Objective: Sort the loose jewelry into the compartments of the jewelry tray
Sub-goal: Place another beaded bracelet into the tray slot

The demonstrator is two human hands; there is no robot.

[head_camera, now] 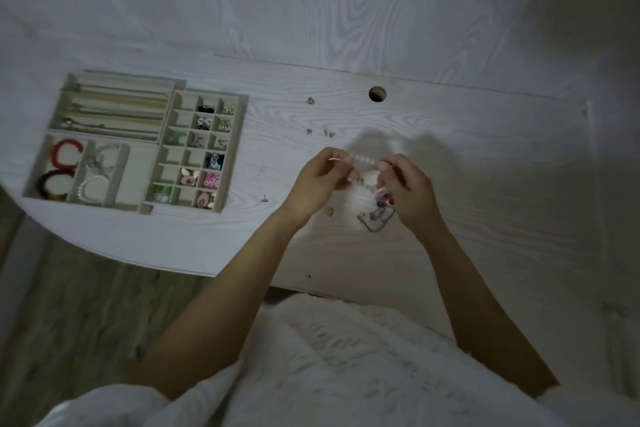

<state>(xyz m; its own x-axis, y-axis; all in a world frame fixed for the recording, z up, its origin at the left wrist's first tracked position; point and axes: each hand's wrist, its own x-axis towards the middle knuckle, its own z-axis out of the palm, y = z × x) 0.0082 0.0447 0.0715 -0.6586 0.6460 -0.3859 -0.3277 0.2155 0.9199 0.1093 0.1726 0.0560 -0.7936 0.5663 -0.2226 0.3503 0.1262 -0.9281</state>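
Hands, left (317, 177) and right (405, 189), pinch pale bead bracelet (363, 166)

- Table (346, 107): pale whitewashed surface with wood-grain pattern.
- Jewelry tray (166, 149): beige dividers and walls.
- Hair ring (65, 151): red; the ring below it (52, 184): dark brown.
- Beaded bracelet (362, 160): white beads.
- Earring compartment item (212, 180): pink.
- Garment (346, 374): white, textured.

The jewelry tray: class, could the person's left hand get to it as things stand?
Probably yes. The table between the left hand and the jewelry tray looks bare, but that hand is pinching a bead bracelet.
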